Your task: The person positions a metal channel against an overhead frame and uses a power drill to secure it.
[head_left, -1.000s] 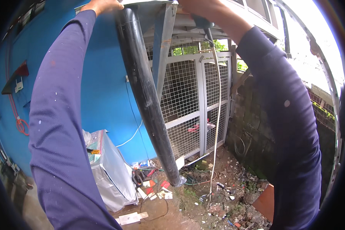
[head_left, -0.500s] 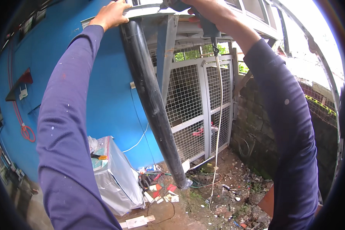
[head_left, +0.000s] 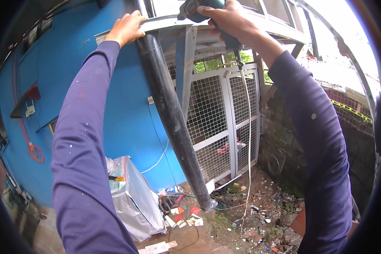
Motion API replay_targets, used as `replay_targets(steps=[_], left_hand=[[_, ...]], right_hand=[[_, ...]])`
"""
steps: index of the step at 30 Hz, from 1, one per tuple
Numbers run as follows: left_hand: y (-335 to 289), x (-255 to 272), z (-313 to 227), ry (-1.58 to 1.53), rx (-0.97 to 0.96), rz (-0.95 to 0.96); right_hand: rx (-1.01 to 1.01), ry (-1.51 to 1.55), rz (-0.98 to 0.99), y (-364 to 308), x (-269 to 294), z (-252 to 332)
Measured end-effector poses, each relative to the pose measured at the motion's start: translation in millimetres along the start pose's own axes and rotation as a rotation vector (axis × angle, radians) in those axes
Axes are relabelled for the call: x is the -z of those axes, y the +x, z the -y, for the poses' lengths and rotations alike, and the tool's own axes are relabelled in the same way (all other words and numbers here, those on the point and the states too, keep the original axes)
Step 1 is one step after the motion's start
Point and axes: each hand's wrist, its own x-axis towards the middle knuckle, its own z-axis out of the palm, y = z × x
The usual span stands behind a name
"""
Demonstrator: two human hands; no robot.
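Note:
A dark green corded power drill point(head_left: 201, 9) is gripped in my right hand point(head_left: 237, 22), up at the top of the view. The drill's front end points left, close to the top of a light metal beam point(head_left: 165, 25). From its handle a pale cord point(head_left: 248, 114) hangs down toward the ground. My left hand point(head_left: 128, 27) is closed on the beam's left part, fingers over its upper edge. Beside that hand, a thick black pipe point(head_left: 169, 110) passes the beam and slants down to the ground.
A blue wall point(head_left: 127, 114) stands at left, with a silver-covered box point(head_left: 135, 203) by it. Grey mesh gates point(head_left: 211, 110) fill the middle. A dark block wall point(head_left: 283, 139) rises at right. Rubble point(head_left: 258, 224) and scraps point(head_left: 190, 216) litter the ground.
The view has shifted slightly, so the hands, beam and drill appear lower and more of the drill shows. Both grips stay as they were.

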Motion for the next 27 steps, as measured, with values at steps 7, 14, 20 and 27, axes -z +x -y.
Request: replay_targets(steps=[7, 14, 20, 27], left_hand=[[-1, 4, 1, 0.022, 0.003, -0.003], [1, 0, 0, 0.017, -0.001, -0.014], [1, 3, -3, 0.01, 0.006, 0.002], [0, 2, 2, 0.018, -0.002, -0.001]], right_hand=[[-0.096, -0.16, 0.01, -39, 18, 49], [-0.05, -0.095, 0.046, -44, 9, 46], [-0.104, -0.174, 0.109, -40, 9, 60], [-0.023, -0.01, -0.012, -34, -8, 41]])
